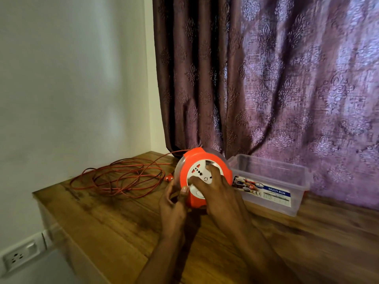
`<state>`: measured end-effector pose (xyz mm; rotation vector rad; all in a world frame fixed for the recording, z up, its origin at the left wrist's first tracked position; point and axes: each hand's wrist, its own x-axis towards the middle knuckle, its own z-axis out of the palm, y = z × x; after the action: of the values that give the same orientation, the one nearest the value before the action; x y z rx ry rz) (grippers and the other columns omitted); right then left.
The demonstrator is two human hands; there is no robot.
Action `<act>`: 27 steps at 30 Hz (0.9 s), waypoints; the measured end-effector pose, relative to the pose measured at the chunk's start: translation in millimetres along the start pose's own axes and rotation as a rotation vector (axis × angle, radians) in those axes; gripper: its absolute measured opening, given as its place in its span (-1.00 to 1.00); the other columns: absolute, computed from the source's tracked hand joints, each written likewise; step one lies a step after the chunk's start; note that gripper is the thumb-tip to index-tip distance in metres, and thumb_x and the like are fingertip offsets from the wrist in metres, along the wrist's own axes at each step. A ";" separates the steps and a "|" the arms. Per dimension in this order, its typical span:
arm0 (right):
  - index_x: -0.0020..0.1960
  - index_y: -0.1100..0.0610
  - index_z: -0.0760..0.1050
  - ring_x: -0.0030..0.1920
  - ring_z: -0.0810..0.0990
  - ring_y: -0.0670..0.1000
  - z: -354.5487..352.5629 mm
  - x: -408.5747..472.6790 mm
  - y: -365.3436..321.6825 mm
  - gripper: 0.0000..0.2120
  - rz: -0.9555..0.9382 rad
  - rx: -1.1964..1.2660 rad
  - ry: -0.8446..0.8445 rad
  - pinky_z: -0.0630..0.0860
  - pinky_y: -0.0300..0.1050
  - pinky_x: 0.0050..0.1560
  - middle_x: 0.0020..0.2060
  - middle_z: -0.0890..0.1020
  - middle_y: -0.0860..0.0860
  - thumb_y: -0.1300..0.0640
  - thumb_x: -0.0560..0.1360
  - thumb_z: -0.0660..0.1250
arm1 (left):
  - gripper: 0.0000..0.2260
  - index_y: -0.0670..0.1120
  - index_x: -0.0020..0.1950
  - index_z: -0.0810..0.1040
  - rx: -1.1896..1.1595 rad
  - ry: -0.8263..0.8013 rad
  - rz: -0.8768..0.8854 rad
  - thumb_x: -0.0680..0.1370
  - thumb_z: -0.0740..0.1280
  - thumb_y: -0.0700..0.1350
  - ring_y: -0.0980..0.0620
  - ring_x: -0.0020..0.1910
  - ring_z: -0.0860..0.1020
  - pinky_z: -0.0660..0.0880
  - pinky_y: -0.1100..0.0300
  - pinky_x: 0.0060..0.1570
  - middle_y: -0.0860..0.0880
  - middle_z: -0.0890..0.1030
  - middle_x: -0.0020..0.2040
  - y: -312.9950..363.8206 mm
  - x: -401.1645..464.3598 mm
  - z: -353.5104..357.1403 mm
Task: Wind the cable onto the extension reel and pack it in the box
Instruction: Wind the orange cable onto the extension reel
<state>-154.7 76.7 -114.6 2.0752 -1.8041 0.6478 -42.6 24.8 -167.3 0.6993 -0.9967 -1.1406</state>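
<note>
An orange extension reel (196, 160) with a white socket face stands tilted on the wooden table (114, 218). My left hand (174, 206) grips its lower left edge, thumb on the front rim. My right hand (217, 193) lies over the white face, with its fingers curled on the centre dial. The red cable (121, 177) lies in loose loops on the table to the left of the reel. Its red plug (169, 178) rests just left of the reel. One strand runs from the loops up to the top of the reel. A clear plastic box (272, 181) labelled MULTI-BOX stands open just right of the reel.
A purple patterned curtain (266, 78) hangs behind the table. A white wall (71, 89) stands at the left, with a wall socket (18, 257) low down. The table's left edge runs diagonally near the cable loops.
</note>
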 end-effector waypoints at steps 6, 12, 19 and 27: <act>0.45 -0.32 0.08 0.45 0.29 0.22 2.0 0.0 6.7 -0.36 0.011 -0.040 -0.070 0.46 0.15 0.25 0.57 -0.14 0.01 0.17 0.55 0.25 | -0.68 0.14 0.27 0.55 0.060 -0.027 0.024 0.51 0.40 -0.03 0.08 0.03 0.68 0.66 -0.01 -0.01 0.09 0.68 0.11 2.6 0.6 -1.6; 0.43 -0.37 -0.09 0.24 0.52 0.23 6.1 -0.5 14.1 -0.32 0.088 -0.040 -0.012 0.56 0.13 0.07 0.52 0.04 0.10 0.02 0.55 0.28 | -0.64 0.06 0.32 0.54 0.081 -0.016 0.019 0.52 0.41 -0.07 -0.02 0.12 0.64 0.64 -0.10 0.03 0.01 0.66 0.17 2.9 0.8 1.0; 0.47 -0.33 -0.07 0.04 0.61 0.14 4.5 0.2 11.0 -0.39 0.160 -0.055 0.102 0.58 0.03 -0.15 0.27 0.37 0.06 -0.18 0.55 0.20 | -0.66 0.03 0.31 0.54 0.060 -0.037 0.026 0.53 0.39 -0.09 -0.07 0.15 0.64 0.63 -0.16 0.04 -0.02 0.66 0.18 4.4 -2.1 1.0; 0.48 -0.17 0.21 0.01 0.64 0.20 -1.5 0.8 3.9 -0.42 0.294 0.020 0.217 0.54 0.03 -0.07 0.01 0.69 0.09 -0.31 0.52 0.16 | -0.62 0.01 0.36 0.51 0.091 -0.055 0.058 0.54 0.37 -0.07 0.01 0.13 0.65 0.66 -0.01 -0.01 -0.01 0.65 0.19 5.0 -2.9 0.5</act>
<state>-158.7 76.1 -113.1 1.6879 -1.9950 0.9316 -41.3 29.0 -163.6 0.7097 -1.1139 -1.0740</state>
